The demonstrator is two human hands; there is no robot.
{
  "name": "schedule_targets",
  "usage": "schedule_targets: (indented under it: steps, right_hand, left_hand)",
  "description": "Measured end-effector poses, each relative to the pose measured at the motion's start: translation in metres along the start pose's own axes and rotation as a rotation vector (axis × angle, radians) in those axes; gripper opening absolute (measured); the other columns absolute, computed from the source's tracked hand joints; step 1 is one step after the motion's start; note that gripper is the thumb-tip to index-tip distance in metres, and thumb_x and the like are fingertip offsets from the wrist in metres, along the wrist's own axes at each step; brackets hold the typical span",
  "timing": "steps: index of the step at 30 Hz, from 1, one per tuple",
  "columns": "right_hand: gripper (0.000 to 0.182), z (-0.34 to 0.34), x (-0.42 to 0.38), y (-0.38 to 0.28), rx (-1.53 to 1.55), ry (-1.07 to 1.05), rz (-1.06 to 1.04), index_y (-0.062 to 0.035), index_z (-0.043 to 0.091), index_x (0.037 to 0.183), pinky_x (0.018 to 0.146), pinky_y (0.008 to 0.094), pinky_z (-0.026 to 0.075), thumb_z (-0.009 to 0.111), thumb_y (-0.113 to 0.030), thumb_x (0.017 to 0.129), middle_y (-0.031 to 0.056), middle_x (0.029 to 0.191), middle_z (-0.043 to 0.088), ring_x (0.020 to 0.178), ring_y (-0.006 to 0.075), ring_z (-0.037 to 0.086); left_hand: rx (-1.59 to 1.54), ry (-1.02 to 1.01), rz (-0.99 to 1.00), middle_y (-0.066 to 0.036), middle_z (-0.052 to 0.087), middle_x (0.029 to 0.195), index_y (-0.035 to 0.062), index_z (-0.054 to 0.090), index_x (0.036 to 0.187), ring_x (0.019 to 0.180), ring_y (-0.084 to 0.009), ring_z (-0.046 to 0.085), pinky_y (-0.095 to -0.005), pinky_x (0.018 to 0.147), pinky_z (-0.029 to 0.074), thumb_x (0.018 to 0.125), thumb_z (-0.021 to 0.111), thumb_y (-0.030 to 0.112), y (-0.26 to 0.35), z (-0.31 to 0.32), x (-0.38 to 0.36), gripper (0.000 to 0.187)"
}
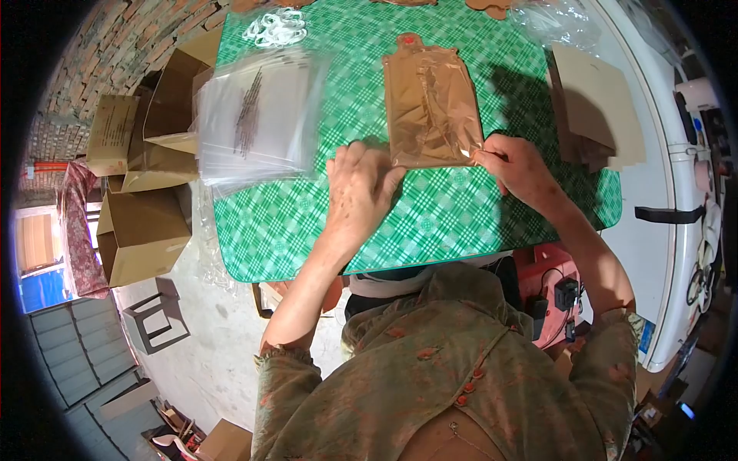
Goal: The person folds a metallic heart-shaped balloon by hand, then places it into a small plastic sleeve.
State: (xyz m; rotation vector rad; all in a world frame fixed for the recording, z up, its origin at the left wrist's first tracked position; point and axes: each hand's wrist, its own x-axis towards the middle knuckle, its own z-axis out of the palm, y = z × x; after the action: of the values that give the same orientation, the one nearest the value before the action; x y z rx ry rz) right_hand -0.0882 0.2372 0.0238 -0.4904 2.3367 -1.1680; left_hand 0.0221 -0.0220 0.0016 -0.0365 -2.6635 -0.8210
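Observation:
A brown wooden board inside a clear plastic bag (430,104) lies on the green checked tablecloth (453,215). My left hand (357,192) presses flat on the bag's near left corner. My right hand (511,161) pinches the bag's near right corner at its open edge. The board's handle end points away from me.
A stack of clear plastic bags (257,119) lies on the table's left part. White loops (275,28) sit at the far left. Flat cardboard pieces (596,104) are stacked at the right. Open cardboard boxes (142,234) stand on the floor to the left.

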Motion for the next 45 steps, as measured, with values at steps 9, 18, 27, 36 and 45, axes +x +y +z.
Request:
schedule_targets:
  steps: [9,18,27,36,45]
  right_hand:
    - [0.026,0.003,0.001,0.004,-0.057,0.039,-0.030,0.0010,0.062,0.085,0.047,0.0337,0.044,0.063,-0.020,0.100,0.0062,0.059,0.057,0.047,0.0141,0.057]
    - [0.026,0.006,0.002,0.006,-0.091,0.070,-0.040,0.0035,0.064,0.087,0.051,0.0383,0.050,0.065,-0.020,0.099,0.0155,0.063,0.063,0.050,0.0230,0.064]
    - [0.025,0.003,0.001,-0.001,-0.071,0.029,-0.023,0.0041,0.062,0.087,0.049,0.0375,0.050,0.064,-0.018,0.099,0.0158,0.063,0.063,0.050,0.0226,0.066]
    - [0.025,0.006,0.003,0.004,-0.080,0.042,-0.083,0.0048,0.061,0.088,0.047,0.0374,0.050,0.063,-0.017,0.100,0.0154,0.061,0.062,0.047,0.0217,0.064]
    - [0.027,0.006,0.005,0.003,-0.098,0.046,-0.103,0.0067,0.064,0.094,0.047,0.0389,0.051,0.061,-0.019,0.100,0.0190,0.065,0.065,0.048,0.0264,0.066]
  left_hand:
    - [0.028,-0.032,0.007,-0.008,0.058,0.088,0.0039,0.073,0.095,0.089,-0.0290,0.053,-0.0411,0.081,0.039,0.089,0.078,0.018,-0.005,0.003,0.001,0.016]
    - [0.102,-0.022,0.006,-0.010,0.057,0.089,0.0031,0.072,0.094,0.090,-0.0296,0.053,-0.0423,0.081,0.037,0.094,0.072,0.017,-0.004,0.008,0.003,0.014]
    - [0.186,0.021,0.046,-0.011,0.058,0.091,0.0046,0.067,0.092,0.090,-0.0319,0.053,-0.0449,0.080,0.037,0.094,0.069,0.015,0.002,0.011,0.005,0.011]
    - [0.270,0.066,0.087,-0.011,0.056,0.088,0.0058,0.063,0.089,0.088,-0.0320,0.054,-0.0454,0.077,0.038,0.092,0.068,0.012,0.004,0.017,0.006,0.009]
    - [0.166,0.088,0.086,-0.014,0.062,0.114,0.0037,0.063,0.114,0.106,-0.0346,0.058,-0.0486,0.089,0.044,0.091,0.074,0.018,0.009,0.008,0.011,0.029]
